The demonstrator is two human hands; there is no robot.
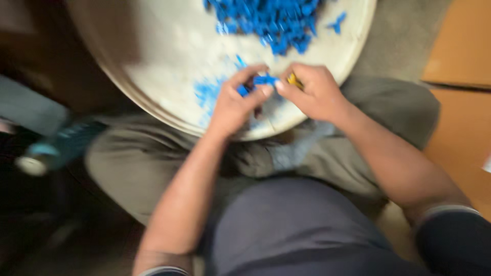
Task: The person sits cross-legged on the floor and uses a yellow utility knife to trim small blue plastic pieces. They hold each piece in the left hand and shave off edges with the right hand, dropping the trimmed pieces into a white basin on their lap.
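Your left hand: your left hand (236,105) sits over the near edge of the tray, fingers curled in, thumb and fingertips pinched on a small blue piece (264,80). The picture is blurred, so you cannot tell the piece's exact shape.

Your right hand: your right hand (313,92) meets the left one, fingertips touching the same blue piece; its fingers are closed around a small yellow part (293,79), of which only a sliver shows.

Blue piece: it is held between both your hands, just above the tray's near rim.

Tray: the round pale tray (169,56) rests on your lap, its near rim under your wrists.

Heap: a pile of blue pieces (271,20) lies at the tray's far side, well apart from your hands; one stray blue piece (336,23) lies just beside it to the right.

Scatter: a few loose blue bits (207,94) lie on the tray just left of your left hand.

Floor, left: a teal cylinder-shaped object (56,151) lies beside your knee, too blurred to identify.

Floor, right: brown cardboard (463,46) lies flat.
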